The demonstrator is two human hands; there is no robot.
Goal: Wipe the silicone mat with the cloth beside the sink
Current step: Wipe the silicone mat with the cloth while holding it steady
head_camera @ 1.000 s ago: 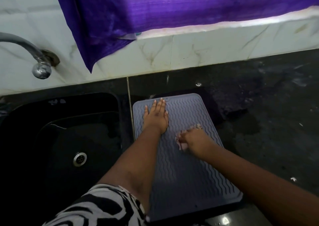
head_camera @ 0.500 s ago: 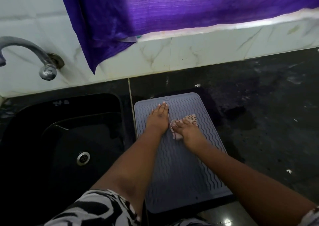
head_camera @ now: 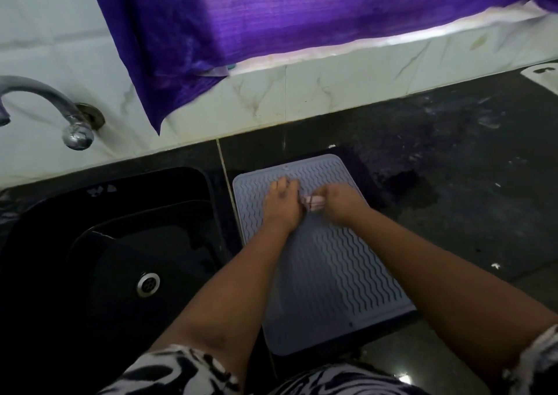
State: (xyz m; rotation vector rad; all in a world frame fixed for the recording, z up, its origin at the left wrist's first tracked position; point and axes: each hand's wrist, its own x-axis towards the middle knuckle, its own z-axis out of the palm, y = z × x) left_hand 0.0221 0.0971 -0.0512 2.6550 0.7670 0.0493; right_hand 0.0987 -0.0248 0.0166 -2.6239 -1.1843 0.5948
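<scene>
cloth (head_camera: 314,203) held between both hands at the silicone mat's (head_camera: 326,267) far end.
left hand (head_camera: 282,209) is laid flat, fingers spread; right hand (head_camera: 342,203) is clenched on the cloth; mat lies at the worktop's (head_camera: 468,183) sink-side edge.

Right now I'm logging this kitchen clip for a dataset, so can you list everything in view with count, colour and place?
silicone mat: one, grey-blue with wavy ridges, flat on the counter just right of the sink
cloth: one, pinkish, bunched on the mat's far end at the right hand
sink: one, black, left of the mat
drain: one, silver, in the sink bottom
tap: one, chrome, on the wall above the sink
curtain: one, purple, hanging over the tiled wall
counter: one, black, with pale smears at right
left hand: one, flat on the mat's far end
right hand: one, closed on the cloth
sleeves: black-and-white patterned, bottom edge
</scene>
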